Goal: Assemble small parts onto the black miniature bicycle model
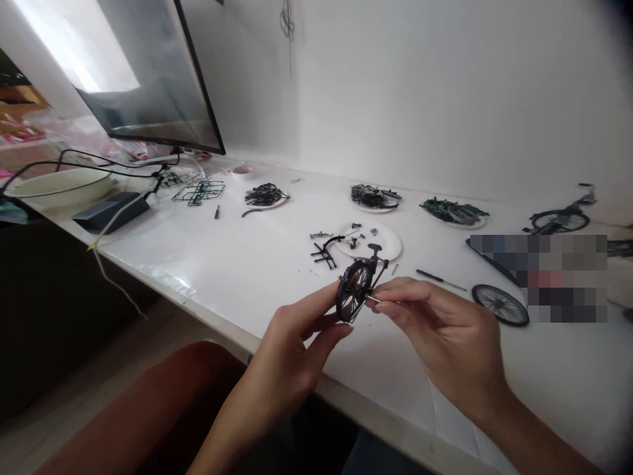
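My left hand (pixel 301 333) is closed round the wheel end of a partly built miniature bicycle (pixel 352 290), with its spoked black wheel on edge and its small saddle at the top. Beside the wheel hub, my right hand (pixel 445 323) pinches a thin silvery pin (pixel 374 299). The fingertips hide the pin's far end. Behind the bicycle, a white plate (pixel 393 244) holds several small black parts. A loose spoked wheel (pixel 500 305) and a slim black-handled screwdriver (pixel 430 275) lie to the right of it.
Plates of black parts (pixel 267 195), (pixel 376 196) and green parts (pixel 453 212) line the wall. Another miniature bicycle (pixel 561 218) stands at right, beside a blurred-out patch. Left are a large screen (pixel 163 72), part frames (pixel 200 192), cables and a bowl (pixel 59 188).
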The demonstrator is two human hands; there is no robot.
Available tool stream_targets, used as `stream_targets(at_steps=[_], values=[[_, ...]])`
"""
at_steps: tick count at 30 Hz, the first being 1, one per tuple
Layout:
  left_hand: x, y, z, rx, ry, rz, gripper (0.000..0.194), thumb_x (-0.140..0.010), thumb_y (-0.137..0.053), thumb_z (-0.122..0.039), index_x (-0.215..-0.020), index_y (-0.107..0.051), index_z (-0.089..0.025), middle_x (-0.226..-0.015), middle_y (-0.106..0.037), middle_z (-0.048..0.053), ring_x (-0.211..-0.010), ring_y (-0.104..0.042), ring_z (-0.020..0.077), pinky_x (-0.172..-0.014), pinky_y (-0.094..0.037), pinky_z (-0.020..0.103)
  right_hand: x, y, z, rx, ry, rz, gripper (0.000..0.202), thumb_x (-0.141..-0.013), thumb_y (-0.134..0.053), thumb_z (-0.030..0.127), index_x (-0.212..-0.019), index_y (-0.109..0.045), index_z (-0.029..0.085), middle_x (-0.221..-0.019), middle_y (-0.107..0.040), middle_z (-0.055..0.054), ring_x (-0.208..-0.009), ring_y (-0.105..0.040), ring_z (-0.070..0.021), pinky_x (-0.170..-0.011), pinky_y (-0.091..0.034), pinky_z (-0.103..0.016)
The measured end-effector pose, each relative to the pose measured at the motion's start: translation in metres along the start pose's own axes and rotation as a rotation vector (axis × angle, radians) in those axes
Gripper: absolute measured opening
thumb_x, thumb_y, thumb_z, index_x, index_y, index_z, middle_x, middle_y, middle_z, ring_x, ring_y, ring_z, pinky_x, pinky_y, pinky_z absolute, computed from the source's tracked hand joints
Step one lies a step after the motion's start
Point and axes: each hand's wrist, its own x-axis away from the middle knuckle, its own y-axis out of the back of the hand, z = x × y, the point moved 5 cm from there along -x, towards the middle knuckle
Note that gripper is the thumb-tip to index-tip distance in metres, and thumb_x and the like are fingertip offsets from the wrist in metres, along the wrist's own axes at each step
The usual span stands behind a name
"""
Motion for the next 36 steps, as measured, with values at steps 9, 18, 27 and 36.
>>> stream_targets(at_steps=[9, 18, 27, 36], values=[[0.001, 0.004, 0.005, 0.016, -0.117, -0.177, 0.04, -0.085, -0.072, -0.011, -0.121, -0.071, -0.028, -0.116, -0.075, 0.001, -0.101, -0.075, 0.0233, -0.091, -0.065, 0.036, -0.001, 0.003, 0.003, 0.083, -0.005, -0.041, 0.007, -0.09, -0.069, 0.025, -0.084, -0.073, 0.026, -0.083, -0.075, 0.001, -0.075, -0.07, -0.0154, -0.07, -0.055, -0.026], [0.01, -0.004, 0.008, 0.175, 0.013, -0.392, 0.006, -0.09, -0.065, -0.013, -0.093, -0.063, -0.018, -0.108, -0.077, 0.007, -0.103, -0.074, 0.0227, -0.092, -0.064, 0.034, 0.002, -0.004, -0.003, -0.07, 0.058, 0.063, 0.014, -0.087, -0.071, 0.013, -0.089, -0.069, 0.027, -0.092, -0.073, 0.002, -0.088, -0.069, -0.0147, -0.081, -0.053, -0.028], [0.012, -0.008, 0.0, 0.11, -0.038, -0.38, 0.01, -0.093, -0.061, -0.013, -0.093, -0.055, -0.021, -0.116, -0.075, 0.007, -0.108, -0.072, 0.0223, -0.095, -0.063, 0.034, 0.004, -0.005, 0.007, -0.099, 0.212, 0.107, 0.026, -0.084, -0.069, 0.001, -0.094, -0.068, 0.025, -0.094, -0.072, 0.0, -0.093, -0.068, -0.0176, -0.083, -0.054, -0.034], [0.013, -0.008, -0.001, -0.001, -0.06, -0.428, 0.014, -0.09, -0.062, -0.011, -0.09, -0.054, -0.022, -0.116, -0.075, 0.004, -0.109, -0.072, 0.0197, -0.096, -0.062, 0.029, 0.001, -0.006, 0.017, -0.042, 0.379, 0.113, 0.03, -0.081, -0.068, -0.008, -0.094, -0.071, 0.019, -0.091, -0.072, -0.003, -0.089, -0.067, -0.0182, -0.075, -0.056, -0.035]])
